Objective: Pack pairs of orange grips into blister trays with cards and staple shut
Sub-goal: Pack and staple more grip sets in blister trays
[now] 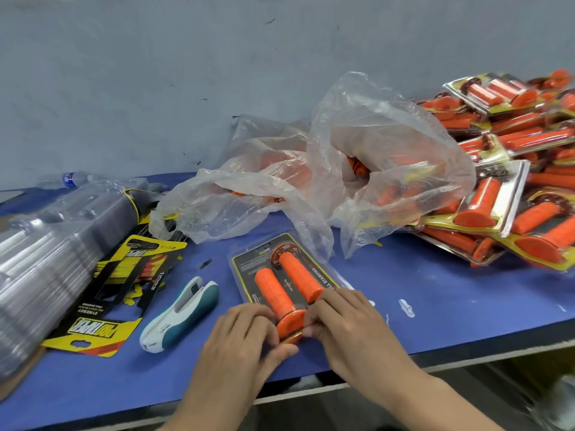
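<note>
The left hand (245,334) and right hand (345,321), fingers (264,320) curled, are pinching the near end of one tray (244,269) holding two grips (298,276); one stapler (183,312) is lying left of it.

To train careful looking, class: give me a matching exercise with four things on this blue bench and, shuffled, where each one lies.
1 stapler
2 plastic bag
3 finished packs
4 empty trays

A far right
B far left
C behind the front pack
D just left of the front pack

Pairs: 1-D, 2-C, 3-A, 4-B
</note>
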### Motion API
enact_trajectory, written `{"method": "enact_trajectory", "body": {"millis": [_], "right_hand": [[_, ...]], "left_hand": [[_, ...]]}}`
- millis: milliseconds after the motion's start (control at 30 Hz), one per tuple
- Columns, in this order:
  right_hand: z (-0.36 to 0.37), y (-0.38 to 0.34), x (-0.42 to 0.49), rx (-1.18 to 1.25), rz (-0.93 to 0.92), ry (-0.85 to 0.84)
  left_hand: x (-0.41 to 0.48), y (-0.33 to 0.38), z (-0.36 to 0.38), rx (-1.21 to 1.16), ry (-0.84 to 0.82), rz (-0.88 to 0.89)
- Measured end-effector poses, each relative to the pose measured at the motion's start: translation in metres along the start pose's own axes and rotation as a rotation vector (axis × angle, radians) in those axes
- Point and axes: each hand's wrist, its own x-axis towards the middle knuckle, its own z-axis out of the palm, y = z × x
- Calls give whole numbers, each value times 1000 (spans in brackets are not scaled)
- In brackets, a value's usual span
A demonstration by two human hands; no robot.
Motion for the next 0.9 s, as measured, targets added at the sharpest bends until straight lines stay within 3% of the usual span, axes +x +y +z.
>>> {"method": "enact_trajectory", "body": {"millis": [133, 333, 467, 633, 900], "right_hand": [[-12, 16, -4, 95, -24, -89], [-13, 15, -10, -42, -164, -81], [-21, 15, -9, 24, -152, -110], [-43, 35, -13, -3, -63, -172], [-54, 27, -24, -57, 42, -153]], "left_hand": [[1, -12, -4, -67, -109, 158], [8, -6, -4, -104, -110, 249], [12, -5, 0, -126, -142, 322], [31, -35, -2, 20, -184, 245], [32, -6, 8, -5, -126, 234]]}}
